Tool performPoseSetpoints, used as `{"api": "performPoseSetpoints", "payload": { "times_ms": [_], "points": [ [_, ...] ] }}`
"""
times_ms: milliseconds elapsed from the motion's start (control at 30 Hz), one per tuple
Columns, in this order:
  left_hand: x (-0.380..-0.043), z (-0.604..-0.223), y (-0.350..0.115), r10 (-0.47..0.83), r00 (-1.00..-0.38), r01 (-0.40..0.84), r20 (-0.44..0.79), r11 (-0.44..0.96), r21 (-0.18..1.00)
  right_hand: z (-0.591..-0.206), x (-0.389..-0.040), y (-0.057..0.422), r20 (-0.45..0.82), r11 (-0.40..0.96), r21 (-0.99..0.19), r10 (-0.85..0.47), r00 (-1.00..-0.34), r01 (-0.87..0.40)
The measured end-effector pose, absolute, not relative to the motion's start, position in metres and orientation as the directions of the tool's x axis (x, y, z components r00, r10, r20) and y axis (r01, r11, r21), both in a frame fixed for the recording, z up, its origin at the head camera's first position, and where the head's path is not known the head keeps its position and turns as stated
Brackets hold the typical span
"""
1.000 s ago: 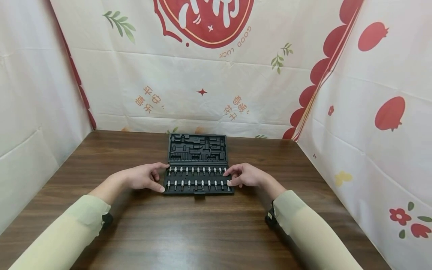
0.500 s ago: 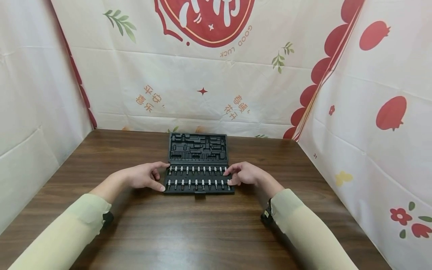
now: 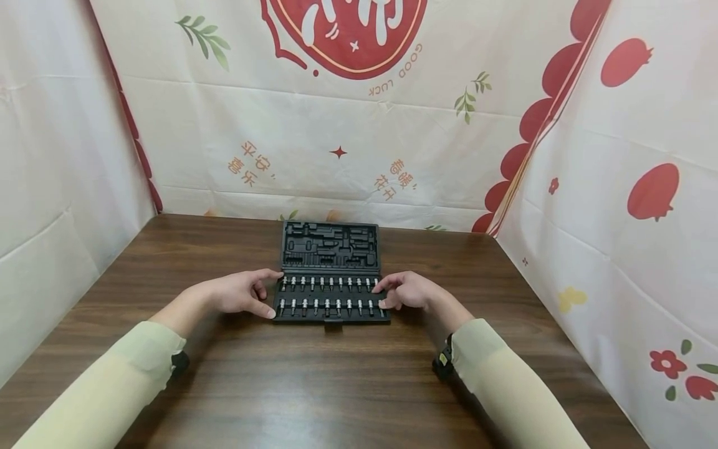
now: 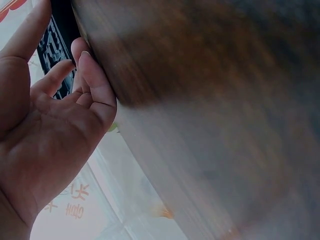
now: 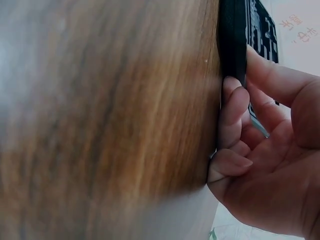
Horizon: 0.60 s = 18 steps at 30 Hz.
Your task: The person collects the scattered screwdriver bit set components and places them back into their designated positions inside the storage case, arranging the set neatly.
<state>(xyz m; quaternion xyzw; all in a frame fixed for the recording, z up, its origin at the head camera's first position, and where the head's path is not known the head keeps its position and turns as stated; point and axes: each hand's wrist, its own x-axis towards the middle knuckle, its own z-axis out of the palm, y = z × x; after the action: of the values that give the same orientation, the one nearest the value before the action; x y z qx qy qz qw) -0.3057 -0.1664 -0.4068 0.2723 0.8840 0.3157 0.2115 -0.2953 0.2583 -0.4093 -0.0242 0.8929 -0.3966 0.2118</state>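
A black bit-socket case lies open on the table, its moulded lid tilted up at the back. Two rows of silver bit sockets stand in its base. My left hand holds the left end, thumb at the front corner and index finger near the hinge. At the right end, my right hand grips the case with thumb and index finger over its edge, partly covering the last sockets. In the right wrist view the other fingers curl beside the case's side wall.
The brown wooden table stretches in front of the case and to both sides. A white printed cloth hangs behind the table, with more cloth along both sides. A dark wrist device sits on the right wrist.
The right forearm shifts slightly inward. Both hands stay at the ends of the case, and the case keeps its place; the head view drifts a little.
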Motion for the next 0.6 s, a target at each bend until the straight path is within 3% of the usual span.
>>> {"api": "performPoseSetpoints", "payload": {
  "times_ms": [600],
  "points": [
    [-0.305,-0.409,-0.165,0.591,-0.777,0.328,-0.216,0.673,0.663,-0.413,-0.290,0.267,-0.307,0.652,-0.756,-0.264,-0.914,0.066]
  ]
}}
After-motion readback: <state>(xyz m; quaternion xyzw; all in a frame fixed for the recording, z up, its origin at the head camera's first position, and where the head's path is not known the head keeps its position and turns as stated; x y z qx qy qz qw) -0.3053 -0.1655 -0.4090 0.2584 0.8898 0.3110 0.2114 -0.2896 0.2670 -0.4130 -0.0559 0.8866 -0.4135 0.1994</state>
